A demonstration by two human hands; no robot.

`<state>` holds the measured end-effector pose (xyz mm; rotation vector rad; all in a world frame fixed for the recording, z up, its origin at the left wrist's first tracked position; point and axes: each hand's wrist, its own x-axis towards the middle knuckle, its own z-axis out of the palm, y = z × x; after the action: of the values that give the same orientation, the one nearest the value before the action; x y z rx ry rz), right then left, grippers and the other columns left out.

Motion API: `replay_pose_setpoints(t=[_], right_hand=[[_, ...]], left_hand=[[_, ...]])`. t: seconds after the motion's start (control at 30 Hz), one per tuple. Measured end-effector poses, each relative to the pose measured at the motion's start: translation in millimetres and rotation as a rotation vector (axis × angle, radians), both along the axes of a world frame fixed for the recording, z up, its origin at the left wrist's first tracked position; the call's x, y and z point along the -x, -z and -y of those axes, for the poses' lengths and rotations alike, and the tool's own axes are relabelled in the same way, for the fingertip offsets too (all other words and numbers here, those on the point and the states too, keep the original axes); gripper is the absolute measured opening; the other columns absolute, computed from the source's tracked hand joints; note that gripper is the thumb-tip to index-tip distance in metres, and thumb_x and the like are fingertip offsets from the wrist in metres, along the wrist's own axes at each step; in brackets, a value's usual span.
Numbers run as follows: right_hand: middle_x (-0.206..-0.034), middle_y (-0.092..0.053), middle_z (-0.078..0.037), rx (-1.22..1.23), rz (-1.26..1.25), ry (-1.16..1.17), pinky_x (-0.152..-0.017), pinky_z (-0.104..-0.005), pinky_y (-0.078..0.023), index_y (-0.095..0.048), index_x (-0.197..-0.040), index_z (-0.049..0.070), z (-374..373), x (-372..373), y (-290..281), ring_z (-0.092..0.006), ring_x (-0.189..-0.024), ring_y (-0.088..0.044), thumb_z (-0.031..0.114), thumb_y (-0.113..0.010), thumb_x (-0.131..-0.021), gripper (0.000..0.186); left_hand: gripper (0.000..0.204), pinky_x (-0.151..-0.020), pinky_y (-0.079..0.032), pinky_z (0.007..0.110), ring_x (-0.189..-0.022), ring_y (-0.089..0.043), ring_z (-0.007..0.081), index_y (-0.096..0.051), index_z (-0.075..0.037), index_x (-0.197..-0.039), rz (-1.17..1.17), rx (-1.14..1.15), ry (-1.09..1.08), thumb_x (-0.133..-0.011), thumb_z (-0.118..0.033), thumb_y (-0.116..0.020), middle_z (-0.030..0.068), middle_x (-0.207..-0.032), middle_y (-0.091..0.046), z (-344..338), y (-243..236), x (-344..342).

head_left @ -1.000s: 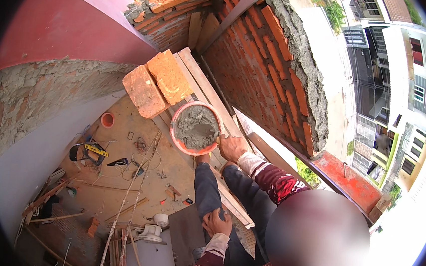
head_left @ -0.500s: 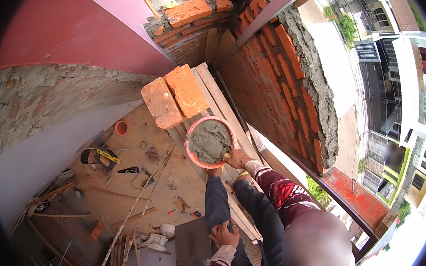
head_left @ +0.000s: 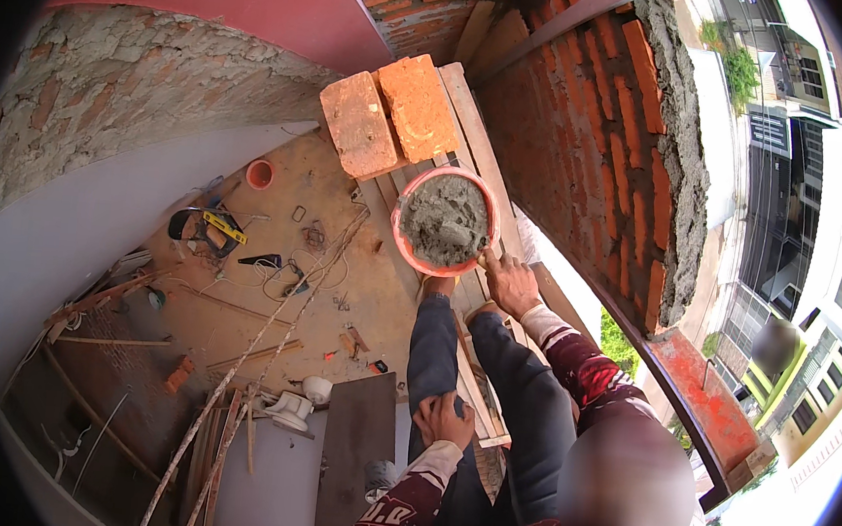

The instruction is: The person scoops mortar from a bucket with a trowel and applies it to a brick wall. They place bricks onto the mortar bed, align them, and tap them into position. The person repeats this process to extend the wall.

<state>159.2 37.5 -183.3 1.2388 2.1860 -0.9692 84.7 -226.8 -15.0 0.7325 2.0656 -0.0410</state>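
Note:
An orange bucket (head_left: 400, 234) of wet grey mortar (head_left: 444, 215) stands on the wooden planks in front of my feet. My right hand (head_left: 512, 286) is at the bucket's near right rim, fingers closed around what looks like the wooden handle of a trowel (head_left: 487, 256); its blade is hard to make out in the mortar. My left hand (head_left: 443, 419) lies on my left leg near the knee, fingers loosely bent and apart, holding nothing. Two orange bricks, one on the left (head_left: 360, 125) and one on the right (head_left: 419, 110), sit side by side just beyond the bucket.
A brick wall topped with mortar (head_left: 588, 157) rises at the right, buildings beyond it. Below the planks (head_left: 481, 134), the floor holds a small orange pot (head_left: 260, 174), a yellow level (head_left: 225, 227), cables and scrap wood. Two thin poles (head_left: 265, 360) slant up at the left.
The view has shifted, so bucket, bricks and wall sit higher and further right. My right hand stays at the bucket rim; the mortar surface looks more disturbed. My left hand still rests on my leg.

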Motion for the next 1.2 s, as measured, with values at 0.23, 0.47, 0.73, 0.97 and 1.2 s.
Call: replay_pose_setpoints(t=[0.23, 0.47, 0.73, 0.97, 1.2], right_hand=[[-0.102, -0.069, -0.023, 0.118, -0.007, -0.009, -0.08, -0.0532, -0.055, -0.051, -0.136, 0.006, -14.4, 16.4, -34.9, -0.0422, -0.092, -0.071, 0.032, -0.045, -0.104, 0.041], [-0.087, -0.072, -0.024, -0.03, 0.135, -0.083, -0.071, -0.0527, -0.057, -0.06, -0.114, 0.002, -43.2, 26.5, -28.6, -0.0424, -0.08, -0.072, 0.042, -0.045, -0.105, 0.044], [-0.104, -0.072, -0.029, 0.215, 0.202, -0.025, -0.087, -0.0533, -0.055, -0.066, -0.113, 0.0, -45.2, 33.7, -5.9, -0.0449, -0.099, -0.071, 0.039, -0.049, -0.103, 0.044], [-0.092, -0.073, -0.019, 0.427, -0.162, 0.292, -0.079, -0.0469, -0.053, -0.07, -0.113, 0.003, -7.4, 2.0, 28.3, -0.0342, -0.088, -0.071, 0.043, -0.059, -0.099, 0.044], [-0.11, -0.067, -0.025, -0.058, 0.053, 0.084, -0.08, -0.0496, -0.056, -0.052, -0.131, 0.004, 1.2, 16.8, -20.2, -0.0397, -0.096, -0.071, 0.023, -0.051, -0.1, 0.037]], left_hand=[[0.035, -0.106, -0.032, 0.053, -0.123, -0.051, 0.0309, -0.069, -0.01, -0.114, -0.034, -0.035, 0.012, -0.084, -0.028, -0.067, 0.0102, -0.111, -0.072, -4.6, -1.1, -0.2], [0.034, -0.106, -0.031, 0.053, -0.123, -0.051, 0.0303, -0.068, -0.01, -0.113, -0.008, -0.03, -0.004, -0.083, -0.027, -0.066, 0.0079, -0.112, -0.072, -4.9, -2.7, -0.2], [0.033, -0.107, -0.03, 0.053, -0.123, -0.051, 0.0291, -0.069, -0.012, -0.11, -0.027, -0.041, -0.024, -0.081, -0.026, -0.068, 0.0076, -0.11, -0.072, -5.2, -0.5, -6.5], [0.035, -0.107, -0.031, 0.052, -0.123, -0.051, 0.0297, -0.071, -0.011, -0.115, 0.009, 0.029, -0.013, -0.082, -0.025, -0.069, 0.0093, -0.112, -0.073, -0.6, -0.3, -4.3], [0.033, -0.103, -0.035, 0.052, -0.122, -0.052, 0.0294, -0.071, -0.012, -0.115, -0.018, 0.019, 0.065, -0.086, -0.026, -0.069, 0.0092, -0.114, -0.073, -6.7, -3.0, 1.9]])
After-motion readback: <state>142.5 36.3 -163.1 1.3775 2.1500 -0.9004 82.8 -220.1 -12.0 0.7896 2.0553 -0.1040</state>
